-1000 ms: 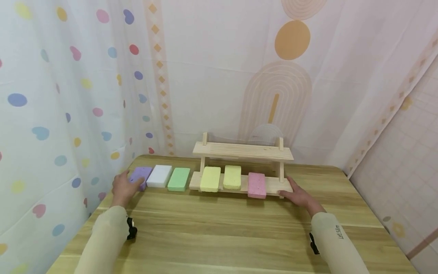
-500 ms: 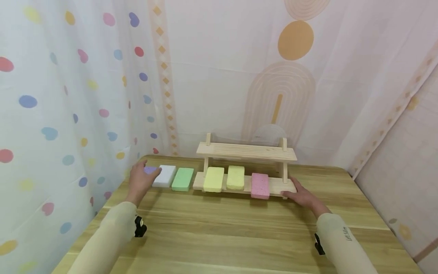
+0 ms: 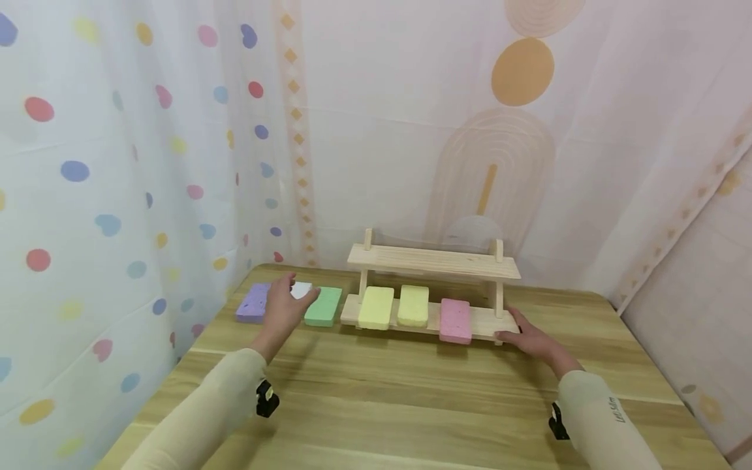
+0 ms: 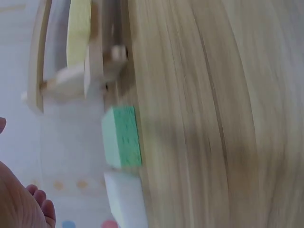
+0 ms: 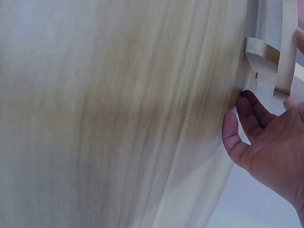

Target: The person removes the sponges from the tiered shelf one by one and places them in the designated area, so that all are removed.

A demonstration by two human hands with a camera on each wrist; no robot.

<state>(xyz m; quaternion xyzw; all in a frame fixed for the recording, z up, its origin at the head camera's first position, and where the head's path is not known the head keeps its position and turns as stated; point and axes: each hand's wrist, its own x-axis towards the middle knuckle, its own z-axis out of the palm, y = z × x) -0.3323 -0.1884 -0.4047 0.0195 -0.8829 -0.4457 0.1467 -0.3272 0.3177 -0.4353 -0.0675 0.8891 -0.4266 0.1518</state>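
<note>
In the head view my left hand is over the white sponge, fingers spread loosely with nothing between them. The purple sponge lies to its left, the green sponge to its right. My right hand holds the right end of the two-tier wooden shelf, thumb at the front edge of the lower board. In the right wrist view the other fingers curl beside the shelf's foot. Two yellow sponges and a pink sponge rest on the lower board.
The wooden table runs back to patterned curtains behind and on the left. The shelf's upper board carries nothing. A shelf foot stands on the tabletop in the right wrist view.
My left hand has moved right from the purple sponge to above the white one, letting the purple sponge show again. My right hand has stayed at the shelf's end. The head view has shifted slightly left.
</note>
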